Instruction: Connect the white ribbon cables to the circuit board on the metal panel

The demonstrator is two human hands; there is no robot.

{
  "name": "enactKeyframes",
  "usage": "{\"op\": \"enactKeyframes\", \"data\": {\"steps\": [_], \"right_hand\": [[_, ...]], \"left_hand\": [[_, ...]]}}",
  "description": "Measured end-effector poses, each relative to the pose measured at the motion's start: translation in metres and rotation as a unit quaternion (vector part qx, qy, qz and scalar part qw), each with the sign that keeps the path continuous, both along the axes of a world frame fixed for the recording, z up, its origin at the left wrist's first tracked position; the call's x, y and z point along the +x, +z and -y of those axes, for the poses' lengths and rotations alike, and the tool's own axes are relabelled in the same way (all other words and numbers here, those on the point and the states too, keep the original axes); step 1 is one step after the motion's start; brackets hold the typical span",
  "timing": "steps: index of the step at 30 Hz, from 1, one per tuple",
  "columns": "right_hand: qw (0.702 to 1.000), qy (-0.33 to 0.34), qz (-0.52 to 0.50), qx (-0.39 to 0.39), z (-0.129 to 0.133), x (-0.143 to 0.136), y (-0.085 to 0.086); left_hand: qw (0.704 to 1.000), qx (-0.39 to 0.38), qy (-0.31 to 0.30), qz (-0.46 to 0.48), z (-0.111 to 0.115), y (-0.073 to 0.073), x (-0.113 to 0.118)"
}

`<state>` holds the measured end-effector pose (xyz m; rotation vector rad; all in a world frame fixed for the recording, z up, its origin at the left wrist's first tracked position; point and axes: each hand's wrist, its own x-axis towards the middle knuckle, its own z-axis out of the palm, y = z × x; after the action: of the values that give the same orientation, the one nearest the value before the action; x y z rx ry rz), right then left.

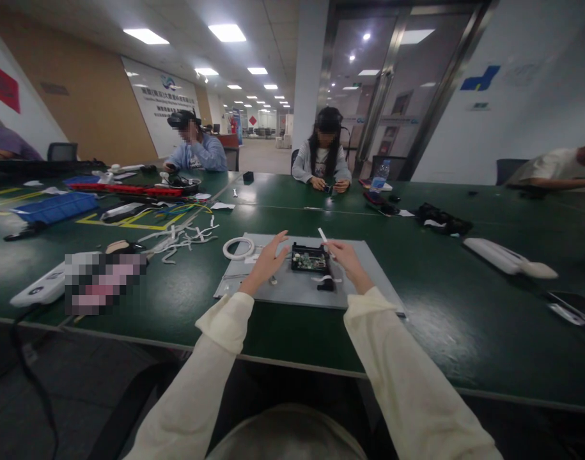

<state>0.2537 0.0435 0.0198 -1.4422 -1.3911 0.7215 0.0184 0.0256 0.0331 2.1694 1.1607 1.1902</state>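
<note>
In the head view, a black case with a green circuit board lies face up on a grey mat. My left hand is beside its left edge, fingers stretched out and holding nothing. On the right, my right hand pinches a thin white strip whose free end points up and away from me. A small black part with a pale strip across it rests just below the case. Left of my left hand, a white ring-shaped roll lies on the mat's edge.
White strips are scattered to the left, near a blue bin and red tools. White devices lie at the left and right. Across the green table, a person works, with a water bottle nearby.
</note>
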Motion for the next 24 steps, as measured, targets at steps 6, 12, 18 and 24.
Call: {"op": "enactKeyframes", "data": {"steps": [6, 12, 18, 24], "right_hand": [[0.999, 0.021, 0.025, -0.004, -0.011, 0.002, -0.009], [0.999, 0.026, 0.021, 0.018, -0.018, -0.002, -0.014], [0.999, 0.009, 0.022, 0.029, -0.018, 0.003, -0.02], [1.0, 0.003, 0.011, 0.024, -0.015, 0.001, -0.018]], "left_hand": [[0.99, 0.092, -0.025, -0.1, -0.002, -0.005, 0.01], [0.981, 0.131, -0.005, -0.144, -0.006, -0.007, 0.021], [0.979, 0.132, 0.02, -0.154, -0.005, -0.004, 0.024], [0.982, 0.117, 0.046, -0.138, -0.01, 0.001, 0.029]]}}
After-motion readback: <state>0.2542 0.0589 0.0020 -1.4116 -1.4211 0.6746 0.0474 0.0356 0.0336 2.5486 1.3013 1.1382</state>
